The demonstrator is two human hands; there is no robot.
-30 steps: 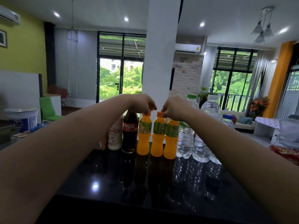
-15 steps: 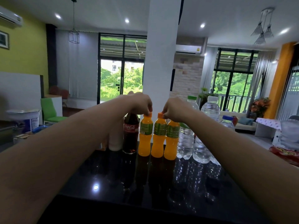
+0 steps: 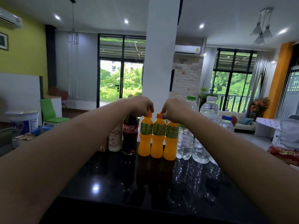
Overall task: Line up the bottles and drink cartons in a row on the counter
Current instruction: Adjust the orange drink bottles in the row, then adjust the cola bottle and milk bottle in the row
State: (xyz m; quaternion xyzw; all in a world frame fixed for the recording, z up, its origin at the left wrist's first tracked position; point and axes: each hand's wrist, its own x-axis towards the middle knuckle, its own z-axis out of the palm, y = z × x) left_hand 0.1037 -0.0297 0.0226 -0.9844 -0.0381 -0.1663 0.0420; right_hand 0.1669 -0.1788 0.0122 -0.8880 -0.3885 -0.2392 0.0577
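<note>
A row of drinks stands at the far edge of the glossy black counter [image 3: 145,183]. From left to right: a small carton [image 3: 103,147] mostly hidden behind my arm, a white milky bottle [image 3: 114,139], a Coca-Cola bottle [image 3: 130,136], three orange juice bottles, then three clear water bottles. My left hand [image 3: 140,105] pinches the cap of the left orange bottle [image 3: 145,139]. My right hand [image 3: 174,109] pinches the cap of the middle orange bottle [image 3: 157,141] and covers the top of the right orange bottle [image 3: 170,143]. The water bottles [image 3: 185,143] stand right of them.
A white pillar [image 3: 160,62] rises just behind the row. A red snack bag [image 3: 284,154] lies at the counter's right end. At the left beyond the counter are a white tub [image 3: 24,120] and a green chair [image 3: 50,113].
Both hands stay on the orange bottle caps. The view has tilted slightly, so the row sits a little lower; the bottles have hardly shifted.
</note>
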